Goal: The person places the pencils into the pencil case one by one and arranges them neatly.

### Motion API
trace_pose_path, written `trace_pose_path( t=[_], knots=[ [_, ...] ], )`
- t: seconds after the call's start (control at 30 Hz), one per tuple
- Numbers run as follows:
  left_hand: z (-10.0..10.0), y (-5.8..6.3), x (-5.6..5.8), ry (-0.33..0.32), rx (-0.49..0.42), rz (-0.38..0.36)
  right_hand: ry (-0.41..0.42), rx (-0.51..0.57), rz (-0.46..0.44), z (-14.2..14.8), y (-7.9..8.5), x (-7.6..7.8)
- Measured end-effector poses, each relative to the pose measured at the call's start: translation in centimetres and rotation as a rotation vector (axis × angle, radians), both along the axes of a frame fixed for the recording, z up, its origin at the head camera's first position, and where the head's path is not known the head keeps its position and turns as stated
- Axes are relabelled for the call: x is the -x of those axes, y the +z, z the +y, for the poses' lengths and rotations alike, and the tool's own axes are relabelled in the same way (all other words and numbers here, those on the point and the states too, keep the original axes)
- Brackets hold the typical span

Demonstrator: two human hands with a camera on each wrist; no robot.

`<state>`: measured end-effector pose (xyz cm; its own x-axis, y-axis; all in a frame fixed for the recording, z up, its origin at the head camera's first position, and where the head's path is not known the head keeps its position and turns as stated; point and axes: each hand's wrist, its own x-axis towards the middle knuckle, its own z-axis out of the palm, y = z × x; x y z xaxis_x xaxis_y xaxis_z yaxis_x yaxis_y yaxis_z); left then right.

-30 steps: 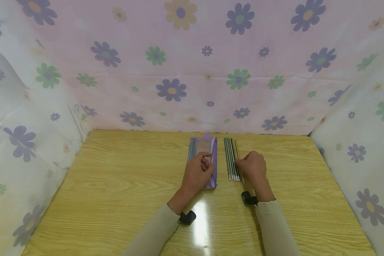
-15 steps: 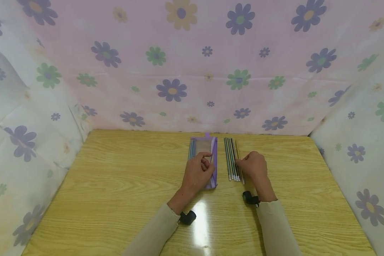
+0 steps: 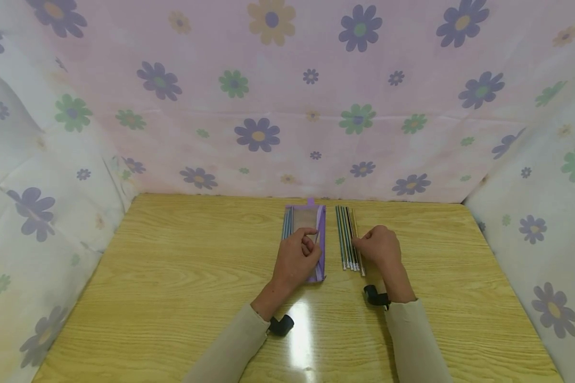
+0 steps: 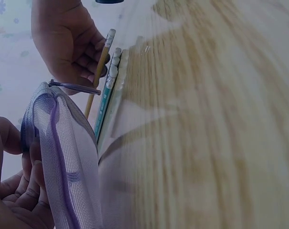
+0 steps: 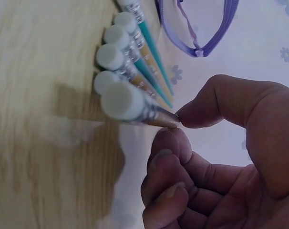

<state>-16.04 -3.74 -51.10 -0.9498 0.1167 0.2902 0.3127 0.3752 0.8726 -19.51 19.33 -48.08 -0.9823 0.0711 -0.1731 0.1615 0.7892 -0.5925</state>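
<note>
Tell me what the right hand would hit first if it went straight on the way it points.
Probably the row of pencils beside the pencil the right hand pinches, though depth is hard to judge.

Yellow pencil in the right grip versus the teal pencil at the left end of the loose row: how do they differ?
The yellow pencil is pinched in the right grip; the teal pencil lies unheld on the table. The yellow pencil is on the side farthest from the pencil case; the teal pencil is the loose one nearest it. Both have a white eraser at the end towards the person.
</note>
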Motion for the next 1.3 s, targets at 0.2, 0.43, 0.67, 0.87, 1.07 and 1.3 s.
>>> trace_pose_path(
  t=[0.2,0.43,0.67,0.87,1.07,1.3],
  knots=[
    [0.0,0.0,0.0,-0.002,-0.001,-0.003,0.012,0.009,-0.006,-0.2,0.3,-0.1],
    [0.1,-0.1,0.1,0.0,0.0,-0.019,0.027,0.046,-0.021,-0.6,0.7,-0.2],
    [0.0,0.0,0.0,0.0,-0.004,-0.018,0.031,0.065,-0.022,-1.1,1.0,-0.3],
    [0.1,0.0,0.0,0.005,-0.002,-0.017,0.049,0.095,-0.011,-1.3,1.1,-0.4],
    [0.1,-0.1,0.1,0.007,-0.003,-0.017,0.084,0.112,0.008,-1.3,1.0,-0.4],
    [0.0,0.1,0.0,0.003,-0.004,-0.013,0.105,0.115,0.002,-1.8,1.3,-0.6]
  ],
)
